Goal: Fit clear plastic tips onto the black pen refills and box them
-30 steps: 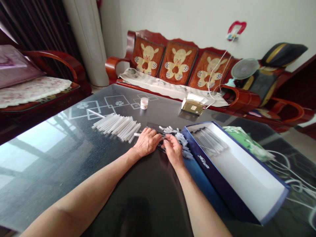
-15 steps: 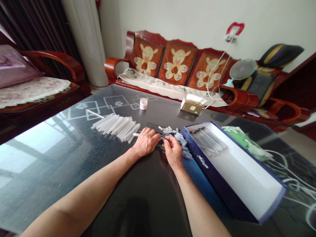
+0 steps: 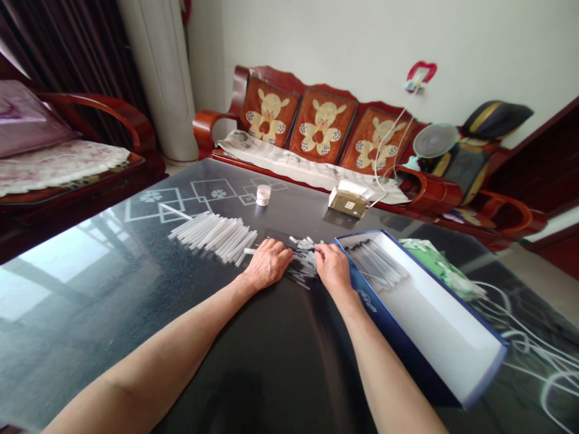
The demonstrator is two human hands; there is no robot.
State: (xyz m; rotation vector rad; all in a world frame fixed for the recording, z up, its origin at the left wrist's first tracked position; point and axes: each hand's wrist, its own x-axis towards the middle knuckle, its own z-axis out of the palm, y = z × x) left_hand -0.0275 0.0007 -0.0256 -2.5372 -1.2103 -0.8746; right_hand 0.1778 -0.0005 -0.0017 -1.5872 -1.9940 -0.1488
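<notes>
Subject's own body, head view: two bare arms, hands ungloved.

Left forearm [image 3: 149, 355] is long and smooth, tapering toward a narrow wrist just behind the left hand [image 3: 268, 263], with broad knuckles. Right forearm [image 3: 384, 367] is alike and tapers the same way behind the right hand [image 3: 333, 268]. Both arms run bare from the wrist out of frame.

One head-worn camera looks forward and down across the bench [image 3: 90, 289], close above the left hand [image 3: 268, 264] and right hand [image 3: 333, 268], facing a wooden sofa [image 3: 321, 129].
</notes>
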